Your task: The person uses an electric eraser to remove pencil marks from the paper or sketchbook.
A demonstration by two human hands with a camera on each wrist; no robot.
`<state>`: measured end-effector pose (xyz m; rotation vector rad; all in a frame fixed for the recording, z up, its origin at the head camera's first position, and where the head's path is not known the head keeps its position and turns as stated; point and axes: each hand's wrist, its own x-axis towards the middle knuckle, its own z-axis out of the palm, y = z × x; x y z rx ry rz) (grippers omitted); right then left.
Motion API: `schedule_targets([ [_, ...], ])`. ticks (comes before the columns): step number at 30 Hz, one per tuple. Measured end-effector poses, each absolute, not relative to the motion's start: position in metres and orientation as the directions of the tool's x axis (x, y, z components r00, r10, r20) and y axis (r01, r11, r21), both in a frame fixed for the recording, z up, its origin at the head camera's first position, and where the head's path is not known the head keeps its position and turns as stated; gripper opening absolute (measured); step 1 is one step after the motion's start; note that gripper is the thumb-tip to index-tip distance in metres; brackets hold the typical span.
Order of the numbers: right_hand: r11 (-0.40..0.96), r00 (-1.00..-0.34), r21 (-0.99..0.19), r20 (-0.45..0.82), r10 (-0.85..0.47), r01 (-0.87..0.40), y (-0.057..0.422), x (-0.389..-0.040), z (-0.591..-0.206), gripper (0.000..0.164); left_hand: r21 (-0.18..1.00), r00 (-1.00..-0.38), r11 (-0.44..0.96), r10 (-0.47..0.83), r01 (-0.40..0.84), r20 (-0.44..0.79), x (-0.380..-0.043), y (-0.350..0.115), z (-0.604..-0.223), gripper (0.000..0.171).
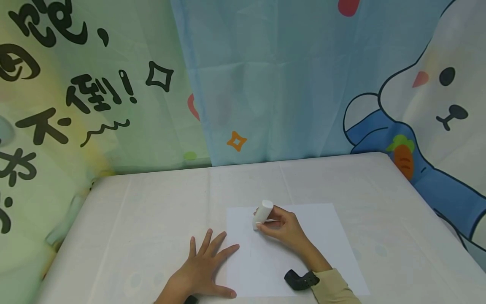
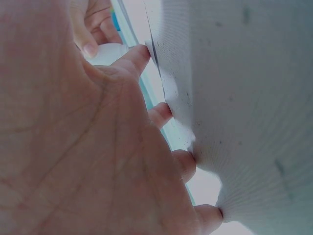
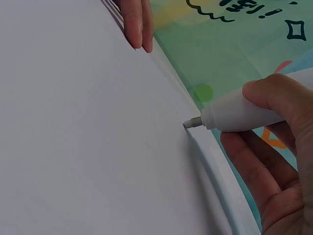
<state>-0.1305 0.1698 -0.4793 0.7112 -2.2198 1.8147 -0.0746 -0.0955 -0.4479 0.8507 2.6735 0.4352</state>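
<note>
1. A white sheet of paper (image 1: 262,264) lies flat on a white-covered table (image 1: 163,202); every place below is told from this sheet.
2. A thick white pen (image 1: 263,213) stands over the sheet's far left part. Its long axis is tilted, the blunt end up and leaning right, the narrow grey tip (image 3: 193,122) pointing down and appearing to touch the paper.
3. The right hand (image 1: 282,228) is the nearer to the pen. It reaches over the sheet from the right and pinches the barrel between thumb and fingers.
4. The left hand (image 1: 205,270) rests at the sheet's left edge, palm down, fingers spread wide, holding nothing. Its index fingertip and thumb tip overlap that edge, left of the pen and closer to the viewer.
5. Above the sheet's near part, a black device (image 1: 300,280) sits at the right wrist, beside a khaki sleeve (image 1: 336,287).
6. Beyond the sheet hangs a printed fabric backdrop (image 1: 296,105), with a cartoon animal (image 1: 425,101) to the right.
</note>
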Motion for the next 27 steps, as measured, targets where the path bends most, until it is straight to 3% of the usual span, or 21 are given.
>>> schedule_targets([
  [27,0.119,-0.865,-0.873,0.434,-0.252,-0.473,0.1713,-0.1309,-0.4801,0.038,0.385,-0.773,0.77,0.606,0.509,-0.188,-0.0735,-0.096,-0.4464,0.098],
])
